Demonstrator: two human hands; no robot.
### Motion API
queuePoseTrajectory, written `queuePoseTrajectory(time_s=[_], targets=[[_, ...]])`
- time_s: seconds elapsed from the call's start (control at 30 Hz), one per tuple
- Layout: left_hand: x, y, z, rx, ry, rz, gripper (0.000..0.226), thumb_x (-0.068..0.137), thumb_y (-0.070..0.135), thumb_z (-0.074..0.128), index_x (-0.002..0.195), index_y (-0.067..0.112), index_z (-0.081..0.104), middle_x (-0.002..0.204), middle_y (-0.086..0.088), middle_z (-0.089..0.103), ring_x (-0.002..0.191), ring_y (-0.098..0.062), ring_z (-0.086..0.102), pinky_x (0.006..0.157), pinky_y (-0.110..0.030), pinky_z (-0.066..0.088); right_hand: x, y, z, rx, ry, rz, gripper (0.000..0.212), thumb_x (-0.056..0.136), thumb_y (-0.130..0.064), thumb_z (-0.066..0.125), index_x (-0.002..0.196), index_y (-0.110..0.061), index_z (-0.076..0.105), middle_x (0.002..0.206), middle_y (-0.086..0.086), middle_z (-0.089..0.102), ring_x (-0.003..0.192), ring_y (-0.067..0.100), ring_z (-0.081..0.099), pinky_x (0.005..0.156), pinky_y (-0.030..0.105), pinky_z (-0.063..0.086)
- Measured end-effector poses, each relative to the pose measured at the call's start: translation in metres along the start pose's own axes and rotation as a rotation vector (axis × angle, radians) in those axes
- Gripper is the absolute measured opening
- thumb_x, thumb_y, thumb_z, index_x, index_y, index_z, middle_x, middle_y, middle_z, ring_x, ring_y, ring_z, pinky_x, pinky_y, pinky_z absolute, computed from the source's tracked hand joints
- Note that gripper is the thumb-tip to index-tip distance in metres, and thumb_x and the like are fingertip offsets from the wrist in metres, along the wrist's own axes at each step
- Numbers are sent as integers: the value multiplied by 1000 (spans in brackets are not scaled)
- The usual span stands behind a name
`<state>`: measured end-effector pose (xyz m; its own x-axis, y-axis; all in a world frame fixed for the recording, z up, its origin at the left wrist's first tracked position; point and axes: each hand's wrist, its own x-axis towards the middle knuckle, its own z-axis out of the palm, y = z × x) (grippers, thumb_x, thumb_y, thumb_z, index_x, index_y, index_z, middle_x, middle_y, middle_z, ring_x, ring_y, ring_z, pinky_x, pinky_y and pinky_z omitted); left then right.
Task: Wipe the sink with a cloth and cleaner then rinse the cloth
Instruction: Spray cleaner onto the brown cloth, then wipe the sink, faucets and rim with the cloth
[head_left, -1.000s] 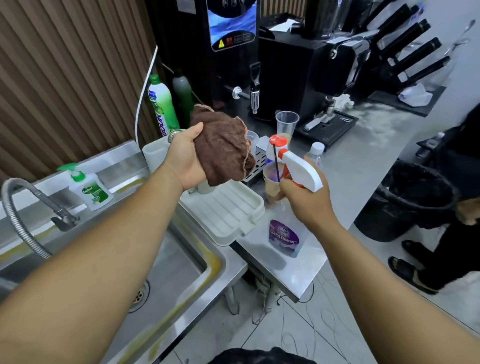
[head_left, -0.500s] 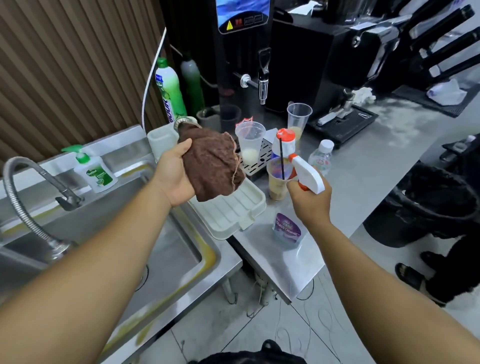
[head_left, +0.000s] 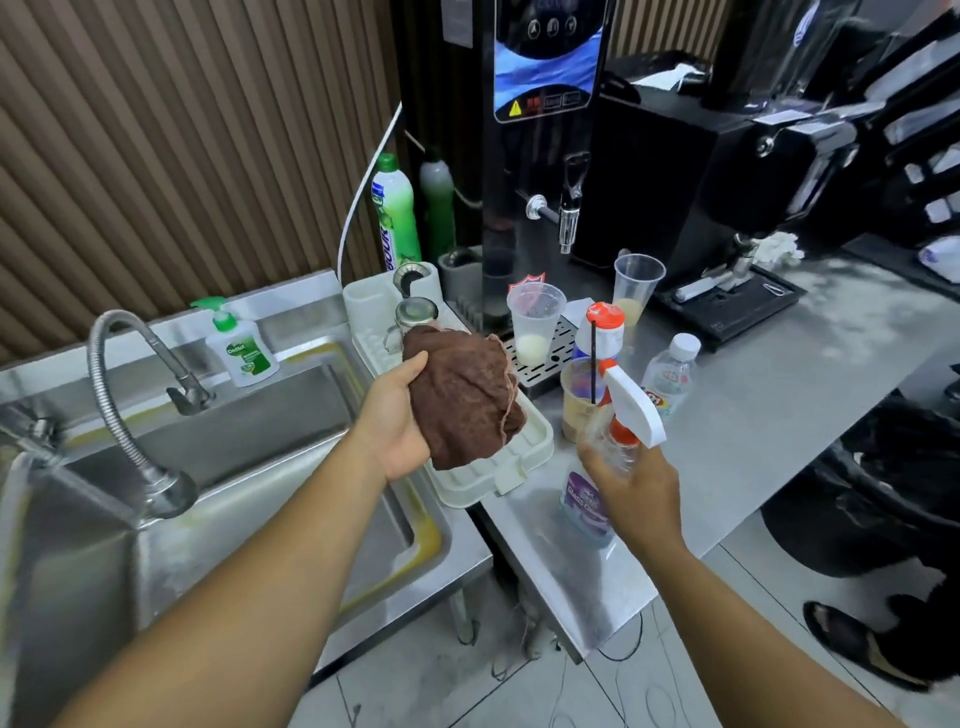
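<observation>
My left hand (head_left: 397, 423) grips a bunched brown cloth (head_left: 465, 395), held up over the cream draining tray (head_left: 535, 441) beside the sink. My right hand (head_left: 636, 486) holds a clear spray bottle of glass cleaner (head_left: 589, 501) by its neck; the white and orange trigger head (head_left: 631, 402) points left toward the cloth. The steel sink (head_left: 249, 452) lies lower left, with a flexible steel faucet (head_left: 122, 395) arching over its left part.
Green-capped hand soap (head_left: 241, 351) stands on the sink's back ledge; two green detergent bottles (head_left: 395, 215) stand behind. Plastic cups (head_left: 535, 325), a small water bottle (head_left: 670, 374) and a black dispenser (head_left: 540, 150) crowd the steel counter (head_left: 779, 384). A black bin (head_left: 872, 483) and a person's sandalled foot (head_left: 857, 644) are right.
Both hands have lowered a little and the cloth came down toward the draining tray. The view shifted left and down, showing more of the sink and faucet.
</observation>
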<state>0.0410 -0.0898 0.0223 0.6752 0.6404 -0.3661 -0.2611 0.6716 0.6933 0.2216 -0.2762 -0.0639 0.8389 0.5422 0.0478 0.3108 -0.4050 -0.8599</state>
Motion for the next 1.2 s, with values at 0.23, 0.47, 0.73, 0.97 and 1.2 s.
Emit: queuePoseTrajectory(time_s=[0.23, 0.47, 0.73, 0.97, 1.2], targets=[[-23, 4, -17, -27, -12, -32, 50, 106, 33, 37, 138, -1, 54, 133, -23, 63, 125, -40, 59, 111, -54, 39, -38, 8, -2, 96, 141, -10, 67, 81, -54, 75, 134, -26, 43, 129, -4, 52, 121, 19, 51, 99, 41, 47], [-65, 37, -51, 74, 5, -91, 47, 105, 34, 41, 132, 0, 60, 125, -21, 69, 108, -35, 70, 91, -46, 52, -105, -48, 45, 117, 250, -104, 20, 93, -32, 66, 103, -21, 53, 99, 0, 57, 92, 22, 56, 80, 45, 50], [-136, 98, -126, 286, -29, -59, 46, 100, 27, 52, 137, 0, 57, 131, -21, 65, 122, -35, 62, 102, -44, 51, -126, -218, 124, 231, -611, -180, 42, 88, -62, 59, 111, -30, 71, 110, -14, 71, 102, 5, 66, 90, 29, 51], [-212, 137, -224, 151, 64, 118, 46, 100, 23, 54, 141, 3, 52, 135, -22, 62, 127, -37, 58, 109, -49, 46, -180, -289, 199, 308, -851, -414, 23, 93, -21, 70, 78, -13, 56, 65, -5, 55, 60, 7, 53, 58, 22, 42], [-275, 136, -292, 15, 106, 179, 35, 90, 17, 69, 122, 2, 71, 133, -25, 62, 118, -34, 65, 98, -44, 55, -234, -340, 265, 267, -1110, -571, 19, 90, -14, 73, 75, -16, 62, 67, -9, 58, 66, 4, 55, 62, 20, 44]])
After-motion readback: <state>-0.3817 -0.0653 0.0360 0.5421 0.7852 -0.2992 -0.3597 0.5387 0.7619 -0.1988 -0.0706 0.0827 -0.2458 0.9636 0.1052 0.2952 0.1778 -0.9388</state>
